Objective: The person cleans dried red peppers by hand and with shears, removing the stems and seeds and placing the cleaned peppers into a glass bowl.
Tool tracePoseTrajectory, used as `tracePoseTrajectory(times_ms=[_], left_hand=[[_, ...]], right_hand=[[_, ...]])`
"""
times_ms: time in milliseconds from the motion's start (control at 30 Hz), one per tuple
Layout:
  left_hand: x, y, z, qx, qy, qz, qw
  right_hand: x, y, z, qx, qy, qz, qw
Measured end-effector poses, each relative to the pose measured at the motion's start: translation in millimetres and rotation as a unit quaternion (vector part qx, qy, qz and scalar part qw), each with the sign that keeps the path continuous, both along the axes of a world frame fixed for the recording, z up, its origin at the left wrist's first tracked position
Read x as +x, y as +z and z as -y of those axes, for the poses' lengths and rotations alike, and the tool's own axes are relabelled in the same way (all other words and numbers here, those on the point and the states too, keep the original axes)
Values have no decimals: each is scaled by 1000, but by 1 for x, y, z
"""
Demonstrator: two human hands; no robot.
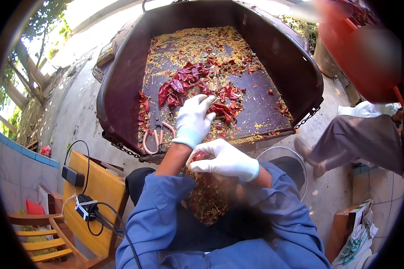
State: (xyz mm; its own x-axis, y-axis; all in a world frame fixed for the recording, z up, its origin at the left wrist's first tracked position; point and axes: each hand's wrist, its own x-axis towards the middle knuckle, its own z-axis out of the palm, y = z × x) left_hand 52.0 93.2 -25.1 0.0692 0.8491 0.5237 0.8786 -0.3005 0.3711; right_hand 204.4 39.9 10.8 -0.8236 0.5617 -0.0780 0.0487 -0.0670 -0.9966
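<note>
Large dark metal tray (121,89) with raised, outward-sloping walls; its near edge sits just ahead of the person's knees, with a chain hanging at each near corner. Tray floor is flat and brown, strewn with pale yellow seeds (202,42), thickest toward the far wall. Barer patch along the right side of the tray floor, by the right wall. Heap of dried red chilies (184,80), wrinkled and glossy, lies mid-tray. Pink-handled scissors (157,134) lie flat on the tray floor at the near edge, just left of the left hand. Both hands in white gloves, sleeves blue. Left hand (194,120) reaches over the near edge, fingers loosely spread, fingertips touching chilies at the heap's near side; nothing clamped in it. Right hand (224,160) is below the tray's near edge, over the lap, fingers curled shut around a red chili (200,156). Chili scraps and seeds (208,197) lie in the lap under it. Hands are close together, not touching. A round metal bowl (296,161) stands right of the near edge.
</note>
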Motion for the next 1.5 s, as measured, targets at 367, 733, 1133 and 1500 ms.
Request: tracePoseTrajectory(times_ms=[367, 733, 1133, 1500], left_hand=[[-14, -1, 4, -21, 63, 88, 994], [-9, 9, 81, -189, -8, 617, 763], [-14, 2, 98, -151, 34, 404, 902], [-17, 19, 100, -56, -45, 296, 953]], right_hand=[[9, 9, -7, -21, -137, 55, 989], [-11, -13, -14, 66, -297, -89, 948], [-21, -23, -10, 155, -291, -28, 944], [-5, -15, -12, 109, -200, 48, 973]])
